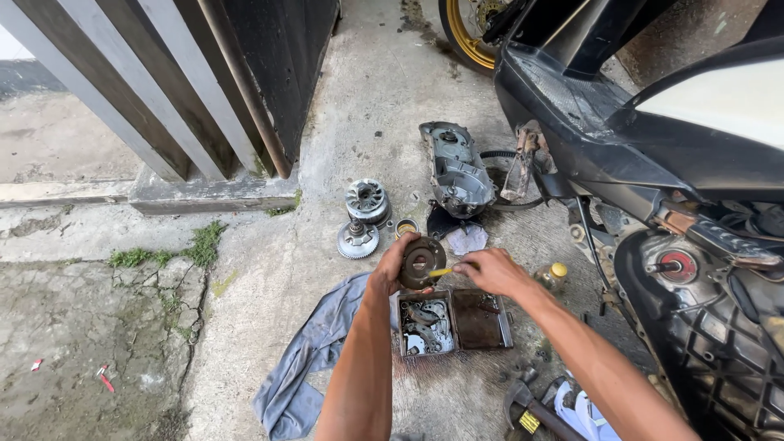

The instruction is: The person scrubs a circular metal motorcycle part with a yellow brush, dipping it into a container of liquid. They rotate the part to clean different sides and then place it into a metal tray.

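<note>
Disc (421, 263) gripped in left hand (392, 265); right hand (488, 270) beside.

A dark, rust-brown round metal disc (421, 262) is held in the left hand (392, 265); a yellow-handled tool (442, 272) is gripped by the right hand (490, 271). At six o'clock of them a grey compartment tray (453, 322) with a rusty brown half is seen. A blue-grey cloth (306, 367) is spread at seven o'clock. Silver-grey gear parts (363, 216) are shown at eleven o'clock. The scooter (645, 122) is black, with a gold wheel rim (461, 33).
</note>
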